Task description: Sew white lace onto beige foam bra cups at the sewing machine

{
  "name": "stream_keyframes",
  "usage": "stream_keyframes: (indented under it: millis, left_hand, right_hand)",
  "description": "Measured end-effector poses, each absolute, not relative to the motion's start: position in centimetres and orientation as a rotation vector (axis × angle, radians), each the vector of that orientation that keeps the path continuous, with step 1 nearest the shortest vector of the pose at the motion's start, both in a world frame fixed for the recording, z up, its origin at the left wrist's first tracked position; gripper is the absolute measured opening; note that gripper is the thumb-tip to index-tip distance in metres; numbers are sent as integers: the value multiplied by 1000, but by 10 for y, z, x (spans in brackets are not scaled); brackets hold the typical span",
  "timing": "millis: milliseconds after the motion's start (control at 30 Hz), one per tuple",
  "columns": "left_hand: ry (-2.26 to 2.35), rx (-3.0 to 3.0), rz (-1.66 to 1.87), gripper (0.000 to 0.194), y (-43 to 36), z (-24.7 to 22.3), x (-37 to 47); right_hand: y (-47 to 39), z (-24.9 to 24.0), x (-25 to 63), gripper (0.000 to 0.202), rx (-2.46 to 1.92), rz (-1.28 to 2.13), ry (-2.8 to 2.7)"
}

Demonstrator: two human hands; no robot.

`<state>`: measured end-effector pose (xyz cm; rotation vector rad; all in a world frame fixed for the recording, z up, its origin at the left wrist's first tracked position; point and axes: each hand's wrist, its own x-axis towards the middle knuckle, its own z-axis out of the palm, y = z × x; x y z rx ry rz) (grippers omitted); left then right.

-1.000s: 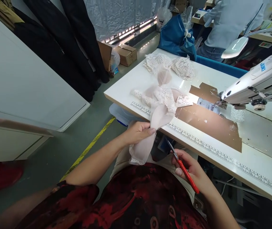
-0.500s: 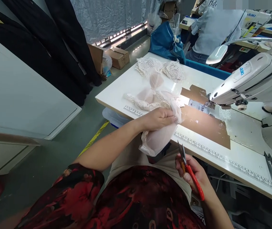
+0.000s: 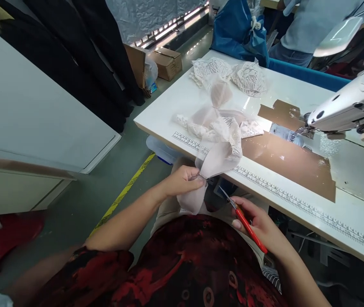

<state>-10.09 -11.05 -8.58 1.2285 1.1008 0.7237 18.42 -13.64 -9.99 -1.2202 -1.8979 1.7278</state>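
My left hand [image 3: 186,181] pinches a pale pink bra [image 3: 218,160] with lace at the table's front edge, a part of it hanging down over my lap. The rest of the sheer and lace fabric lies up on the white table. In my right hand [image 3: 252,219] are small scissors [image 3: 244,221] with red handles, their blades together and pointing up and left toward the pinched fabric, a short gap away. Farther back on the table lie white lace cups [image 3: 249,79], linked to the pale fabric or resting against it; I cannot tell which.
A white sewing machine [image 3: 348,106] stands at the right, with brown board [image 3: 293,164] around its needle plate. A printed ruler [image 3: 281,192] runs along the front edge. A blue bag [image 3: 238,32] sits at the back corner. Cardboard boxes [image 3: 169,64] are on the floor; a person [image 3: 316,32] sits beyond.
My left hand has moved down and left along the bra, now pinching it below the table edge. The scissors' blades have closed and tilt more to the left. The view has shifted right-downward.
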Motion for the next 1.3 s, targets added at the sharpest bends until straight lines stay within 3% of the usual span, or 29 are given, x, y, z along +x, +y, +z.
stream_keyframes:
  millis: [367, 800, 1300]
  left_hand:
    - [1085, 1239, 695, 31, -118, -87, -125]
    - [1032, 1174, 606, 36, -115, -88, -141]
    - [996, 1197, 569, 38, -111, -84, -140]
  right_hand:
    - [-111, -90, 146, 42, -1100, 1711, -2173]
    - [-102, -81, 124, 49, -1050, 1535, -2368]
    - [-99, -90, 121, 34, -957, 1341, -2457]
